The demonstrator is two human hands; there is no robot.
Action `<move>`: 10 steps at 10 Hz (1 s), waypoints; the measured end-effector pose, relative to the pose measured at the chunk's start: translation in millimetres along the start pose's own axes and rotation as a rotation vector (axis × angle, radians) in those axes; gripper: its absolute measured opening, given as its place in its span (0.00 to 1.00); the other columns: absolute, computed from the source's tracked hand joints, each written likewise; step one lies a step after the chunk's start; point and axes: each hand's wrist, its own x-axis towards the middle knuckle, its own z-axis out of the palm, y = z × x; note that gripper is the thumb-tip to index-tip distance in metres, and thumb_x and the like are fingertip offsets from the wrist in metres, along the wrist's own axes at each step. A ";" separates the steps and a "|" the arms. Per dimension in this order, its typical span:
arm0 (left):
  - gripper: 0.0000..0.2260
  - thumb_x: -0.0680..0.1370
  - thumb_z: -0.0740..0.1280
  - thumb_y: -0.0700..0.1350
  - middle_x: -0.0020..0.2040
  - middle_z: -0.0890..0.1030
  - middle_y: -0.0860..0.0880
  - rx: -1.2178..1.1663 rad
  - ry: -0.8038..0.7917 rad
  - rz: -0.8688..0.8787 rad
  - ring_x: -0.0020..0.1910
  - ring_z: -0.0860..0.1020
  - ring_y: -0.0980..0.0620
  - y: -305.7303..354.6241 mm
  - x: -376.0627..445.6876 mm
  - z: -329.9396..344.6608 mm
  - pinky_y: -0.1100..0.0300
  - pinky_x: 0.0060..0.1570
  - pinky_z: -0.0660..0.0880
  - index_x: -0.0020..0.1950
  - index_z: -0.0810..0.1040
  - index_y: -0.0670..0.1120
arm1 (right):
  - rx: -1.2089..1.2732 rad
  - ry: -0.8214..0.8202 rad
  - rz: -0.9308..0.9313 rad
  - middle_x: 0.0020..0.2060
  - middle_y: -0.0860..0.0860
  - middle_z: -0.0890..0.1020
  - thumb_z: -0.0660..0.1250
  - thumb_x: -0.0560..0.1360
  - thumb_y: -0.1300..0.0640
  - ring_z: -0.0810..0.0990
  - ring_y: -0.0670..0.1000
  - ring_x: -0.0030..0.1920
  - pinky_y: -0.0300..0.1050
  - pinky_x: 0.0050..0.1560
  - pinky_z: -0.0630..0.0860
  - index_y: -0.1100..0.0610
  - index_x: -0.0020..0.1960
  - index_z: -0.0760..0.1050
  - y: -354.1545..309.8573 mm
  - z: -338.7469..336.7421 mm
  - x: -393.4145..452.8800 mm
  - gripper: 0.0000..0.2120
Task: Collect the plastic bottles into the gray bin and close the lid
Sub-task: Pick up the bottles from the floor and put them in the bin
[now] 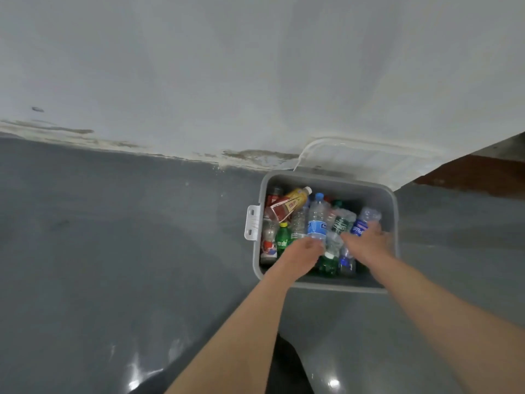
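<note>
The gray bin (329, 181) stands on the floor against the wall, holding several plastic bottles. Both my hands reach inside it. My left hand (304, 250) grips the base of a clear bottle with a blue label and blue cap (316, 220) that lies across the pile. My right hand (369, 243) presses on the bottles at the right, its fingers around a clear bottle with a dark blue label (363, 221). A green bottle with a yellow cap (283, 237) and a yellow-labelled bottle (298, 194) lie at the left. The clear lid (366, 159) leans on the wall behind the bin.
A white latch (252, 222) sticks out from the bin's left side. The dark gray floor (127, 251) stretches left and toward me. A stained white wall (199, 81) rises behind. A brown surface (477, 174) sits at the right edge.
</note>
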 end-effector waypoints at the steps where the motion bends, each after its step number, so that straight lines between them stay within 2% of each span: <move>1: 0.25 0.86 0.54 0.50 0.69 0.69 0.24 -0.706 -0.972 0.135 0.68 0.75 0.38 -69.8 -16.1 -81.7 0.43 0.73 0.66 0.75 0.65 0.32 | -0.108 -0.147 -0.181 0.69 0.61 0.69 0.66 0.77 0.48 0.75 0.60 0.61 0.49 0.59 0.73 0.57 0.72 0.67 -51.8 60.8 -52.7 0.26; 2: 0.11 0.85 0.56 0.46 0.47 0.81 0.45 -0.560 -0.370 -0.174 0.38 0.81 0.52 -119.0 -45.9 -150.9 0.60 0.44 0.75 0.52 0.76 0.45 | -0.196 -0.256 -0.295 0.67 0.60 0.73 0.65 0.77 0.48 0.75 0.61 0.63 0.49 0.62 0.73 0.56 0.69 0.71 -96.4 122.1 -111.8 0.24; 3: 0.07 0.85 0.58 0.44 0.44 0.80 0.46 -0.548 -0.092 -0.188 0.33 0.79 0.52 -195.3 -81.7 -254.7 0.62 0.37 0.72 0.54 0.75 0.46 | -0.327 -0.368 -0.448 0.68 0.59 0.75 0.64 0.77 0.48 0.74 0.58 0.68 0.47 0.67 0.70 0.55 0.71 0.72 -161.4 209.7 -205.2 0.24; 5: 0.09 0.83 0.57 0.41 0.44 0.82 0.47 -0.769 0.249 -0.204 0.34 0.80 0.51 -403.7 -185.4 -471.1 0.61 0.35 0.74 0.56 0.77 0.44 | -0.531 -0.487 -0.729 0.67 0.54 0.78 0.64 0.78 0.51 0.77 0.55 0.66 0.43 0.64 0.71 0.55 0.70 0.74 -280.3 386.2 -435.4 0.21; 7: 0.10 0.83 0.59 0.41 0.46 0.81 0.44 -0.915 0.546 -0.335 0.36 0.79 0.48 -587.1 -291.9 -621.8 0.61 0.36 0.73 0.58 0.78 0.42 | -0.681 -0.593 -0.899 0.65 0.55 0.77 0.64 0.78 0.49 0.77 0.56 0.64 0.44 0.63 0.71 0.55 0.69 0.73 -345.1 528.8 -612.2 0.21; 8: 0.07 0.82 0.60 0.42 0.47 0.80 0.44 -0.910 0.653 -0.419 0.35 0.78 0.50 -649.0 -309.2 -669.0 0.60 0.35 0.74 0.55 0.77 0.45 | -0.690 -0.643 -0.858 0.65 0.55 0.78 0.64 0.77 0.47 0.81 0.58 0.60 0.45 0.62 0.75 0.55 0.69 0.72 -370.6 580.7 -664.8 0.24; 9: 0.07 0.80 0.62 0.42 0.49 0.80 0.44 -0.852 0.701 -0.461 0.42 0.79 0.47 -688.3 -293.6 -716.0 0.52 0.43 0.82 0.56 0.77 0.46 | -0.713 -0.636 -0.841 0.64 0.56 0.78 0.64 0.74 0.45 0.82 0.59 0.56 0.52 0.59 0.80 0.54 0.68 0.73 -406.1 636.3 -680.1 0.26; 10: 0.13 0.79 0.63 0.43 0.57 0.80 0.43 -0.780 0.704 -0.479 0.50 0.80 0.43 -726.3 -252.0 -767.5 0.50 0.54 0.82 0.62 0.77 0.45 | -0.966 -0.562 -1.012 0.67 0.60 0.73 0.66 0.74 0.44 0.76 0.62 0.64 0.52 0.66 0.73 0.56 0.69 0.72 -448.4 709.1 -678.5 0.28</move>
